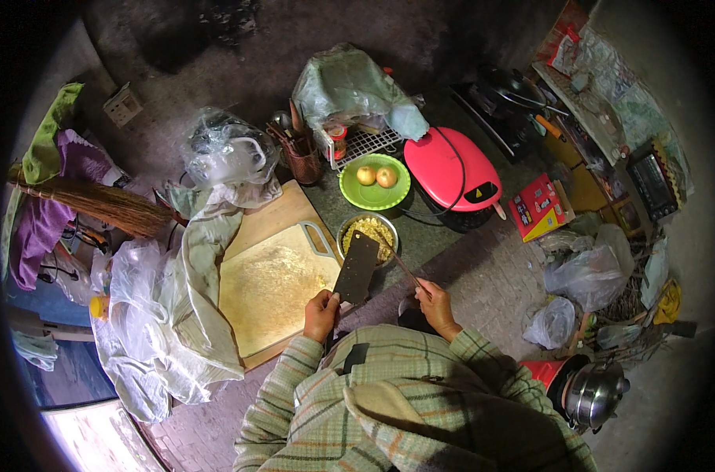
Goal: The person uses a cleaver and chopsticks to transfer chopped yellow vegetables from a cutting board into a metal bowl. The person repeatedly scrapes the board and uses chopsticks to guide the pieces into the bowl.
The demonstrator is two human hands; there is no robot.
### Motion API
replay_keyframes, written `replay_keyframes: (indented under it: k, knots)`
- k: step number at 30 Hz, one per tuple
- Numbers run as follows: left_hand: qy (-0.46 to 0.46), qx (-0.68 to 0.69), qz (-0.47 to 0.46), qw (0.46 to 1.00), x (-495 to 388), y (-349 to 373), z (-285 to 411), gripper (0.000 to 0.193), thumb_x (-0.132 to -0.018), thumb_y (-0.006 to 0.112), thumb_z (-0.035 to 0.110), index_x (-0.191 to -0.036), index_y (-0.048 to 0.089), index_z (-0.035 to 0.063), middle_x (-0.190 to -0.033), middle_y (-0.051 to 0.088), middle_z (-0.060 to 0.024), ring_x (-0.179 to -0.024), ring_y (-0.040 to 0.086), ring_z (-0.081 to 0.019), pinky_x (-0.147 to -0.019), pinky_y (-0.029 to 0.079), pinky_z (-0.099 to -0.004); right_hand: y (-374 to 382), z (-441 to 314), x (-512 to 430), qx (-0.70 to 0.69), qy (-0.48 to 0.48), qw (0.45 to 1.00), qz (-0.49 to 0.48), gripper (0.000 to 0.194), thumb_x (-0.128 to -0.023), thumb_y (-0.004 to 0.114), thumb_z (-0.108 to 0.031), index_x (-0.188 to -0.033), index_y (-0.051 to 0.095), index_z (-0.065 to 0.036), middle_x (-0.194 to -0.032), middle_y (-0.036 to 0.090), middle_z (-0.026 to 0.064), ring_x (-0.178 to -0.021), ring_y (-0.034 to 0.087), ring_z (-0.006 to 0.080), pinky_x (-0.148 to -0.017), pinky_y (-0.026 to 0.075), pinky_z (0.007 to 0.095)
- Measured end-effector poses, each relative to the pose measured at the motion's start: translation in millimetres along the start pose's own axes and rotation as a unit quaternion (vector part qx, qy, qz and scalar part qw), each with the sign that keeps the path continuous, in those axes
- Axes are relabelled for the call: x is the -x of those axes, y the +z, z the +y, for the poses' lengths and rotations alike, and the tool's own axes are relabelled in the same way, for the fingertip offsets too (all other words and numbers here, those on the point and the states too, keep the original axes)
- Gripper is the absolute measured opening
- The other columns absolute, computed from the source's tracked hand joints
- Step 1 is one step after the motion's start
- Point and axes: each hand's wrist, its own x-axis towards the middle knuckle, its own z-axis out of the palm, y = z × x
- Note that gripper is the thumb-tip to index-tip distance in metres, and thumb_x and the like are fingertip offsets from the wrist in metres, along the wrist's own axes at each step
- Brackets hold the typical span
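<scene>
My left hand (322, 315) grips the handle end of a dark cleaver (358, 268), whose blade reaches over the near side of a steel bowl (396, 245). Chopped yellow food (366, 227) fills much of that bowl; the blade hides part of it. In my right hand (437, 310) are thin brown sticks, apparently chopsticks (403, 267), with their tips at the food and blade. A worn cutting board (278, 283) with a grey handle lies beside my left hand, a few yellow bits near its right edge.
Behind the bowl, a green plastic basket (348, 199) holds two onions (376, 175). A pink electric baking pan (449, 168) with a black cord sits to its right. Crumpled cloth and plastic (207, 259) border the board's left. A utensil holder (303, 165) stands farther back.
</scene>
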Motion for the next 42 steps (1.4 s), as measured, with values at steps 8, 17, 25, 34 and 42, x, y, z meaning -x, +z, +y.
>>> replay_keyframes:
  k: [8,17,25,34,42]
  knots:
    - [0.006,0.077,-0.001,0.997,-2.0,0.0,-7.1,0.024,-0.098,0.051,0.022,-0.080,0.049,0.0061,-0.060,0.051,-0.0021,-0.045,0.046,-0.0099,-0.042,0.038,-0.0258,5.7,-4.9,0.7,0.027,-0.110,0.994,-0.003,0.024,-0.090,0.058,-0.008,-0.110,0.060,0.004,-0.094,0.065,0.0195,-0.084,0.065,0.0314,-0.069,0.051,0.0374]
    - [0.238,-0.491,0.141,0.826,14.5,3.7,7.6,0.016,-0.084,0.058,0.010,-0.099,0.053,0.0092,-0.087,0.055,-0.0100,-0.073,0.059,-0.0265,-0.061,0.047,-0.0388,-17.6,-11.6,-13.1,-0.038,-0.016,0.998,0.057,0.024,-0.090,0.056,-0.007,-0.111,0.061,0.003,-0.088,0.065,0.0142,-0.077,0.066,0.0207,-0.066,0.051,0.0308]
    - [0.339,-0.657,0.132,0.661,8.8,-20.3,22.5,0.031,-0.078,0.054,0.007,-0.109,0.053,0.0088,-0.087,0.052,-0.0095,-0.075,0.055,-0.0241,-0.064,0.047,-0.0363,-60.7,-57.8,-15.8,0.054,-0.143,0.988,-0.026,0.024,-0.088,0.060,-0.010,-0.110,0.063,0.001,-0.085,0.063,0.0135,-0.077,0.063,0.0258,-0.065,0.048,0.0336]
    - [0.397,-0.699,0.063,0.591,7.4,-38.3,45.7,0.033,-0.078,0.056,0.009,-0.110,0.051,0.0071,-0.086,0.052,-0.0094,-0.078,0.054,-0.0228,-0.065,0.044,-0.0343,-53.0,-86.5,-27.7,0.086,-0.170,0.969,-0.155,0.024,-0.086,0.063,-0.010,-0.108,0.064,0.001,-0.085,0.062,0.0160,-0.077,0.062,0.0321,-0.067,0.048,0.0379]
    - [0.429,-0.701,0.057,0.567,7.8,-36.7,51.9,0.032,-0.077,0.056,0.010,-0.108,0.052,0.0069,-0.082,0.051,-0.0076,-0.075,0.053,-0.0211,-0.063,0.044,-0.0344,-32.7,-51.9,-30.7,0.101,-0.185,0.969,-0.128,0.023,-0.084,0.063,-0.009,-0.105,0.065,0.000,-0.086,0.062,0.0186,-0.081,0.061,0.0365,-0.070,0.049,0.0411]
